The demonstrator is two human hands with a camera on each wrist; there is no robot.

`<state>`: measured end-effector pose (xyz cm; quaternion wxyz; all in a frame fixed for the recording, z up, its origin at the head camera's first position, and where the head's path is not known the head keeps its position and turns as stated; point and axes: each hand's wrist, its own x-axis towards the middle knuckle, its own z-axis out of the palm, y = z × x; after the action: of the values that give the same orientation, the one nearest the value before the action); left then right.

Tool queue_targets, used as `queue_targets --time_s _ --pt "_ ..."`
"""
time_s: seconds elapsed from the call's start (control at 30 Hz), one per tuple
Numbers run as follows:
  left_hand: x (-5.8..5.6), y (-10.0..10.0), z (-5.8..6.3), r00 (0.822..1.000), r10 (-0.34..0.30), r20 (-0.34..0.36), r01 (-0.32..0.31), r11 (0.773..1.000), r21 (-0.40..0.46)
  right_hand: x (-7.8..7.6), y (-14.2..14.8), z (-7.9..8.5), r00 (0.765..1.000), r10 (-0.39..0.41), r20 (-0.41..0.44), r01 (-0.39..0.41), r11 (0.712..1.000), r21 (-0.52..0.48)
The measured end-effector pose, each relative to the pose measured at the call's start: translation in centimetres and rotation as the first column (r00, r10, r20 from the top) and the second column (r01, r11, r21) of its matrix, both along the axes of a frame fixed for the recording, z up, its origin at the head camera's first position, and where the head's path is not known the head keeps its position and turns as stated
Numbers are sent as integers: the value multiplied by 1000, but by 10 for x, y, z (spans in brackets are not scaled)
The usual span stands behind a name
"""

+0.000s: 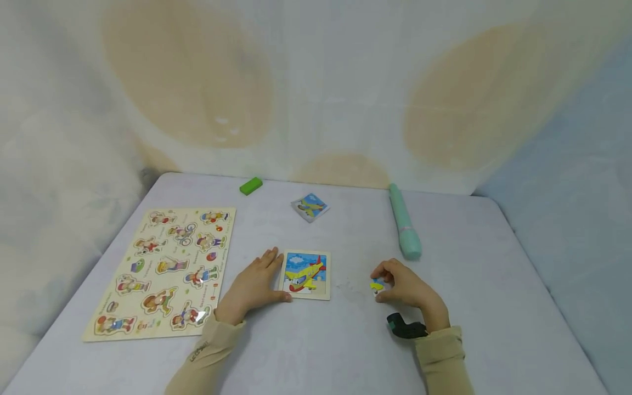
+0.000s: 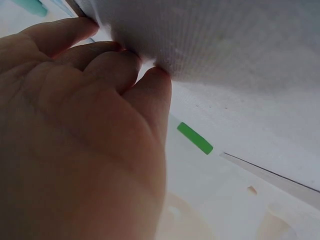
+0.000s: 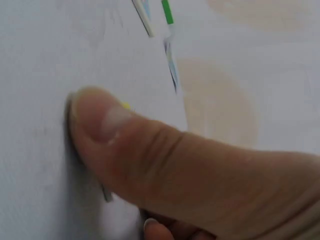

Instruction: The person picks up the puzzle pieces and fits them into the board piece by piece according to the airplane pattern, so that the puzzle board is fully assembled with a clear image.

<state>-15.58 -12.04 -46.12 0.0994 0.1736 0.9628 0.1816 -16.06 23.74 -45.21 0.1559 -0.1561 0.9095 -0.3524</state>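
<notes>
In the head view, a small square puzzle with a yellow airplane picture lies at the middle of the table, its lower right part showing bare wood. My left hand rests at the puzzle's left edge, fingers mostly straight and thumb near its lower left corner. To the right, my right hand pinches a small puzzle piece between thumb and fingers, close to the tabletop. The right wrist view has the thumb hiding nearly all of that piece. In the left wrist view, the left fingers touch the table.
A large wooden board with cartoon figures covers the table's left side. Farther back lie a green block and a card with an airplane picture. A mint-green folded umbrella-like object lies beyond the right hand.
</notes>
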Motion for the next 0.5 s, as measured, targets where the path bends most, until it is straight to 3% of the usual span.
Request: queue_targets --time_s 0.5 --pt "0 0 1 1000 -7 -3 7 1000 1 -5 -9 -3 979 -204 2 203 976 -82"
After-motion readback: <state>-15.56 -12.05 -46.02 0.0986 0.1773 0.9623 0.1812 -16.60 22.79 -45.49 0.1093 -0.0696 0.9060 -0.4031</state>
